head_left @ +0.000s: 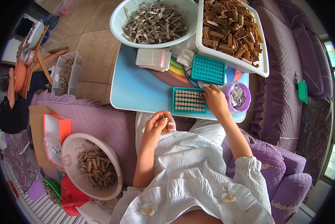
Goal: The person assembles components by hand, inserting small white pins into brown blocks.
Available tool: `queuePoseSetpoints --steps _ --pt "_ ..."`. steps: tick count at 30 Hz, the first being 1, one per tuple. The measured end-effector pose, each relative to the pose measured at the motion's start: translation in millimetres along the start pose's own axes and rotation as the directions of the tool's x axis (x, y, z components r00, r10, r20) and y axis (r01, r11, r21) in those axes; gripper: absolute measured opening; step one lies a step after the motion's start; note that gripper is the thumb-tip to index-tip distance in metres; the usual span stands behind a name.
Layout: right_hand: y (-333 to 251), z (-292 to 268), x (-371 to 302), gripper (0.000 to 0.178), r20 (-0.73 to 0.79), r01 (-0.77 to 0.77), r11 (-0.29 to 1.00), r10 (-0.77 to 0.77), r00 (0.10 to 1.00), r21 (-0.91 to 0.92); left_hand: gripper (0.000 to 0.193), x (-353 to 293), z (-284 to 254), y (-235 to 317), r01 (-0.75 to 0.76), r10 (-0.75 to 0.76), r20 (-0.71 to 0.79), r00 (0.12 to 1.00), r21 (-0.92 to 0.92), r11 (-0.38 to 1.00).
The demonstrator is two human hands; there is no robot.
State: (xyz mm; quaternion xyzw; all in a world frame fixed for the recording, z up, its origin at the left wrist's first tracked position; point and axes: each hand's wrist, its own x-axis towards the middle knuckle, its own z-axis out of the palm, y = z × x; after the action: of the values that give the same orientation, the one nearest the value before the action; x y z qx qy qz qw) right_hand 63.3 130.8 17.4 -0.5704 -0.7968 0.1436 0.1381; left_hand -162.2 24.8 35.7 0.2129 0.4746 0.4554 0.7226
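My left hand is closed around a small brown plastic casing, held upright over my lap just left of a teal tray. That teal tray lies at the table's near edge, filled with rows of small round greyish pieces. My right hand bends over the tray's far right corner with its fingers drawn together. Whatever its fingertips may hold is hidden. Just beyond it lies a second teal tray with rows of round hollows. A purple-rimmed tub of small silvery parts stands right of my right hand.
At the back of the blue table are a pale basin of clear-and-metal parts and a white bin of brown casings. Clear plastic sleeves lie nearer. A pink basin with casings sits left. Another person's arm shows far left.
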Motion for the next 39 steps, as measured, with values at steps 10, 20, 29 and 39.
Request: queuePoseSetpoints --steps 10,20,29,39 --pt "0.6 13.2 -6.5 0.009 -0.105 0.075 0.991 -0.087 0.991 -0.108 0.023 -5.8 15.9 8.7 -0.041 0.043 0.071 0.997 -0.034 0.999" --pt "-15.1 -3.1 -5.5 0.003 -0.203 0.018 1.0 -0.015 0.979 0.015 0.03 -9.8 24.1 15.3 -0.079 0.083 0.077 0.994 -0.052 0.996" --pt "-114.8 -40.0 -39.7 0.017 -0.381 0.359 0.853 -0.209 0.9 0.379 0.035 -18.1 36.4 18.2 -0.14 0.143 0.066 0.988 -0.041 0.989" --pt "-111.5 -38.7 -43.1 0.02 -0.371 0.446 0.842 -0.327 0.869 0.303 0.033 -21.9 43.0 19.0 -0.153 0.152 0.016 0.988 0.037 0.988"
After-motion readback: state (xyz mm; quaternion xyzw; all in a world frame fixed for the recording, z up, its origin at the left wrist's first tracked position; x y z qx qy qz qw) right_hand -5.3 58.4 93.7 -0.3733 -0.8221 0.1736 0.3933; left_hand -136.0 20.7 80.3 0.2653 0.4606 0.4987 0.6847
